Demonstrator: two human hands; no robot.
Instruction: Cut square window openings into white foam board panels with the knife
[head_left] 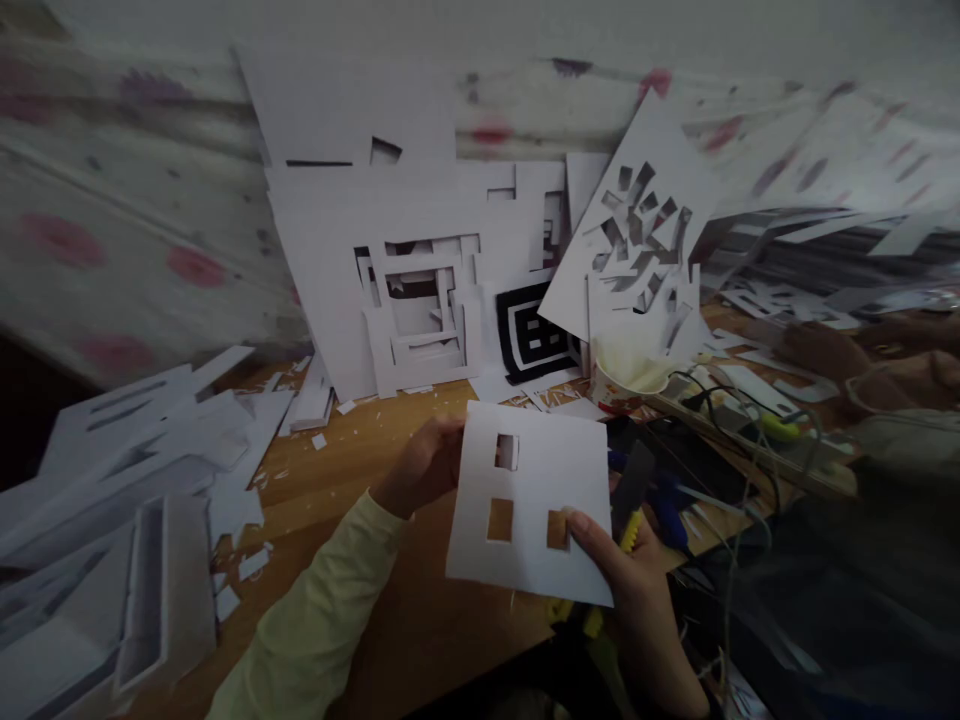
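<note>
A white card (532,480) with three rectangular cut-outs is held up, slightly tilted, above the table. My left hand (424,465) grips its left edge, the fingers partly hidden behind it. My right hand (634,575) pinches the lower right side, its thumb on the front beside one cut-out. By the right fingers, partly behind the card, is a yellow tool (631,530) with a broad grey blade-like end; whether the hand holds it too, I cannot tell.
Cut white sheets (420,200) lean against the flower-patterned wall cover. A black-and-white patterned piece (536,330) and a paper tub (626,375) stand behind the card. Paper pieces (150,440) cover the left. Cables (750,440) and another person's hands (900,365) are at right.
</note>
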